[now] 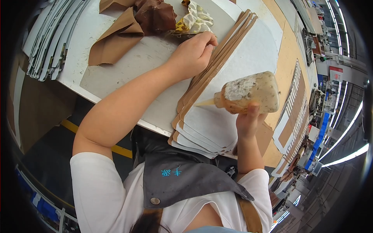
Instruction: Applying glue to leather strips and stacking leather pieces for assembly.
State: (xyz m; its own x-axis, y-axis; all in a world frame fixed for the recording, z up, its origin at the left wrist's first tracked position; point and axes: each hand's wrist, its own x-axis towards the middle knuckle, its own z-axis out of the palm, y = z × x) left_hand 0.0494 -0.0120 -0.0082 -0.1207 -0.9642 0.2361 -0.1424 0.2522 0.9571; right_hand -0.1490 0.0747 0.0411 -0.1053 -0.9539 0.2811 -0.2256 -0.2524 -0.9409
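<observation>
My right hand point(247, 123) grips a squeeze bottle point(250, 91), cloudy and stained, tipped on its side. Its narrow pale nozzle points left and meets the stack near the brown edge strip. The stack consists of several white-faced sheets point(233, 67) with brown edges, staggered so that the edges show in rows. My left hand point(196, 54) rests with curled fingers at the far part of those brown edges. Whether it pinches an edge is hidden by the fingers.
Folded brown paper point(116, 38), a crumpled dark brown piece point(154, 17) and a patterned cloth point(198, 19) lie beyond my left hand. Bundled white strips point(52, 38) sit at the far left. Striped pieces point(295, 107) lie right. The white table's front edge point(83, 94) runs before me.
</observation>
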